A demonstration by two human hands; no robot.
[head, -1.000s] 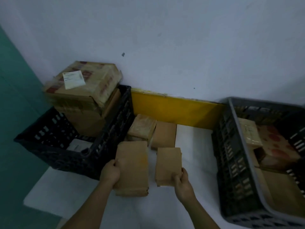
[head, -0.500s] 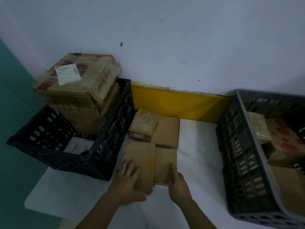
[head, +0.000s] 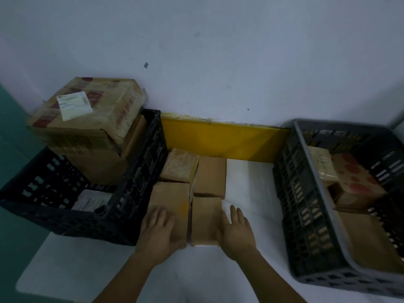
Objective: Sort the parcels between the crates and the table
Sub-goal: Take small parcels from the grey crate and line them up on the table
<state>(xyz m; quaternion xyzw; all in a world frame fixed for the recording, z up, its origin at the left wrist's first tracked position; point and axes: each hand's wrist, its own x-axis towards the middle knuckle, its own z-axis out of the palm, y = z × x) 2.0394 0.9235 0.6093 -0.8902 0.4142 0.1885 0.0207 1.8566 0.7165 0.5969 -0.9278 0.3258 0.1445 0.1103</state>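
Two brown cardboard parcels lie side by side on the white table [head: 251, 182] between the crates. My left hand [head: 159, 230] rests flat on the near end of the larger left parcel [head: 170, 197]. My right hand [head: 236, 230] lies with straight fingers against the right edge of the smaller parcel [head: 204, 217]. Behind them sit a plastic-wrapped parcel [head: 179, 165] and a plain brown parcel [head: 211, 176]. A black crate [head: 131, 193] stands to the left and a grey crate [head: 306, 204] to the right.
The black crate holds a tall stack of big taped boxes [head: 91, 119] with a white label, plus a flat white packet. The grey crate holds several parcels [head: 354, 178], one with red spots. A yellow board [head: 220, 138] leans on the wall behind. The table's front edge is near.
Both parcels were held up a second ago; now they lie on the table, pushed forward against the back row. My hands have flattened out on them.
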